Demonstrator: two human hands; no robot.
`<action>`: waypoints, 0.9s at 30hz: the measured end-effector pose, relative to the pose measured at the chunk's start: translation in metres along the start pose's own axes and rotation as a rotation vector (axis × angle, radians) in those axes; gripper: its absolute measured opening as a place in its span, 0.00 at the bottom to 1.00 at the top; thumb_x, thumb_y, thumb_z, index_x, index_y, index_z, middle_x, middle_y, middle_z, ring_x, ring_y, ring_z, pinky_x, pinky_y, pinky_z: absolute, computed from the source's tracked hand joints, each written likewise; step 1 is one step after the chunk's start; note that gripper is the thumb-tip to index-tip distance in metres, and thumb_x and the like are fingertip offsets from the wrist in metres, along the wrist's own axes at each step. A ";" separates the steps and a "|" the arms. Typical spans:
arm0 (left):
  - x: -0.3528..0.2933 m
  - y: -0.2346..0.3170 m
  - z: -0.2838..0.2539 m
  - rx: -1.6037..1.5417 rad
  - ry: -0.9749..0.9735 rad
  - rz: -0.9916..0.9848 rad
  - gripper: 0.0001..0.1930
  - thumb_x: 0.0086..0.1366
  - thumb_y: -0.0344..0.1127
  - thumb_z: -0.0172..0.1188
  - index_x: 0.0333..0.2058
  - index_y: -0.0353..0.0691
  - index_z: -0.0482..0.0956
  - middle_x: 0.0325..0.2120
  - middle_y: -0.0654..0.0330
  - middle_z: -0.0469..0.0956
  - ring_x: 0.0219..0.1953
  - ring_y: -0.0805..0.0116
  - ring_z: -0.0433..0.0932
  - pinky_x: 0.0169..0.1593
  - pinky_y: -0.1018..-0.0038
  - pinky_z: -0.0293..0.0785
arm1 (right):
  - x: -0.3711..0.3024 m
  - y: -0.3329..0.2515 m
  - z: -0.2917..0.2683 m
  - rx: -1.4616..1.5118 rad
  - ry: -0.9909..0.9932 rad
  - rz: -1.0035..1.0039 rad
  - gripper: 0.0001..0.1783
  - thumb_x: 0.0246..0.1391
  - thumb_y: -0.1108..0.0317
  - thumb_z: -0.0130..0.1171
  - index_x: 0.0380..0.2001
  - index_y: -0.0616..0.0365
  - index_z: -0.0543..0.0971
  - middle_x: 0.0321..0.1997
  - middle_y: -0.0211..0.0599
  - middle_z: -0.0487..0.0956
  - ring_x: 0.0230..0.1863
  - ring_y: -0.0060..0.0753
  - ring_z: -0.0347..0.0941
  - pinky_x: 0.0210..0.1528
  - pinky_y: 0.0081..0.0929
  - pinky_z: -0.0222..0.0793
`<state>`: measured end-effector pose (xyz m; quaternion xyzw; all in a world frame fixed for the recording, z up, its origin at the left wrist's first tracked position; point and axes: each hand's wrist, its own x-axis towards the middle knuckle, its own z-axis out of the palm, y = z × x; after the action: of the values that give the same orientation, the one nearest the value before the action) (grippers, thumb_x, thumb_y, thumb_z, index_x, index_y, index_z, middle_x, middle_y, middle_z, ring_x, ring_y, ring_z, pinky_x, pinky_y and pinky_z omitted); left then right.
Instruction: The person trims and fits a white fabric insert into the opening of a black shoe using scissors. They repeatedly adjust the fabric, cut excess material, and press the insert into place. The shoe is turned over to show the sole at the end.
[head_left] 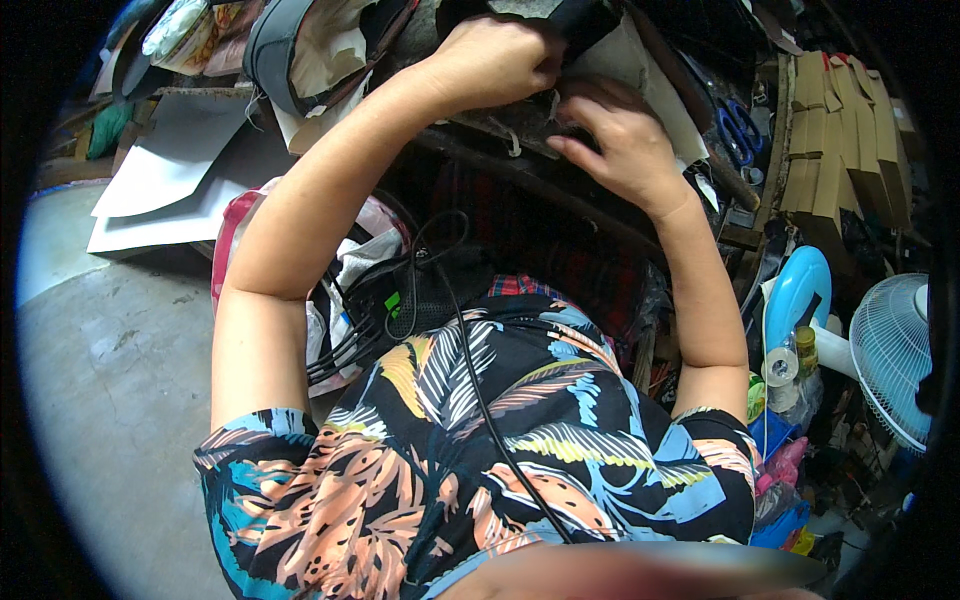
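Observation:
At the top of the head view, my left hand [497, 64] is closed in a fist over the cluttered dark bench. Its fingers curl against a black piece of material [583, 27]; what exactly they grip is hidden. Close on its right is my right hand [630, 143], thumb and forefinger apart, the other fingers bent and slightly blurred. I see nothing held in it. A pale sheet [622, 62] lies behind the right hand. To the left of my left wrist is a curved black band with pale lining [277, 62]. A short whitish cord end [515, 143] hangs below the hands.
Blue-handled scissors [738, 133] lie right of my right hand. Folded cardboard pieces [835, 130] stand farther right, above a white and blue fan [890, 350]. White sheets [165, 180] jut out at left over the grey floor [110, 400]. A black cable [468, 350] runs across my shirt.

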<state>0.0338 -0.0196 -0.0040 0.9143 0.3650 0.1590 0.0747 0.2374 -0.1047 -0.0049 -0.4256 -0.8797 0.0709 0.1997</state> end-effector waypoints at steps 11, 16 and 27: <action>-0.002 -0.017 0.017 -0.047 0.001 -0.037 0.12 0.62 0.44 0.57 0.40 0.52 0.84 0.34 0.53 0.84 0.37 0.50 0.83 0.44 0.58 0.79 | -0.007 0.001 0.014 0.076 0.183 0.083 0.18 0.55 0.67 0.65 0.48 0.61 0.78 0.42 0.44 0.84 0.43 0.42 0.82 0.46 0.31 0.77; -0.003 -0.021 0.021 -0.085 0.051 -0.057 0.12 0.62 0.45 0.57 0.41 0.52 0.84 0.37 0.54 0.84 0.40 0.51 0.83 0.47 0.58 0.78 | -0.002 0.007 0.016 0.149 0.285 0.072 0.11 0.53 0.72 0.66 0.40 0.61 0.82 0.42 0.42 0.83 0.40 0.41 0.82 0.42 0.30 0.77; -0.021 -0.006 0.006 -0.024 0.193 0.273 0.14 0.59 0.31 0.63 0.45 0.49 0.80 0.42 0.59 0.82 0.42 0.56 0.82 0.45 0.63 0.80 | -0.008 0.013 0.014 0.209 0.283 0.083 0.11 0.53 0.73 0.65 0.41 0.61 0.83 0.43 0.40 0.83 0.41 0.36 0.81 0.42 0.27 0.76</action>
<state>0.0176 -0.0300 -0.0160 0.9348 0.2411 0.2593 0.0280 0.2454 -0.1019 -0.0237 -0.4441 -0.8125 0.1095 0.3615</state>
